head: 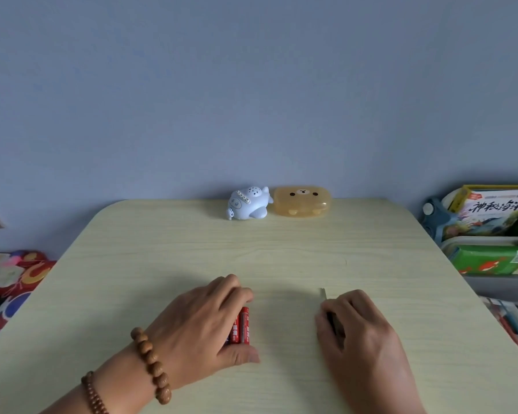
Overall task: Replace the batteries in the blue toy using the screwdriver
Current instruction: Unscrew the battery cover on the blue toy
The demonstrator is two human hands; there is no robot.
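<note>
A view from above and behind a person's two hands, looking down at a pale wooden table (281, 252) set against a plain blue wall (251, 85).

The left hand (204, 318) rests on the near part of the table, slightly left of centre. Its fingers and thumb curl around a few red batteries (242, 325), which lie side by side on the tabletop and point away from the person. Two brown beaded bracelets (150, 363) circle the left wrist.

The right hand (359, 327) rests on the table to the right, apart from the left hand. Its fingers are curled around a thin screwdriver (323, 294). Only the metal tip shows beyond the knuckles, along with a sliver of dark handle inside the grip.

The blue toy (248, 203), shaped like a small rounded airplane, sits at the far edge of the table near the wall, well away from both hands. Just beside it on the right is a closed amber plastic case (302, 201) with a bear face on its lid.

Off the table to the right, a rack holds children's books (491, 210). To the left lies a heap of brightly patterned fabric (15, 279).
</note>
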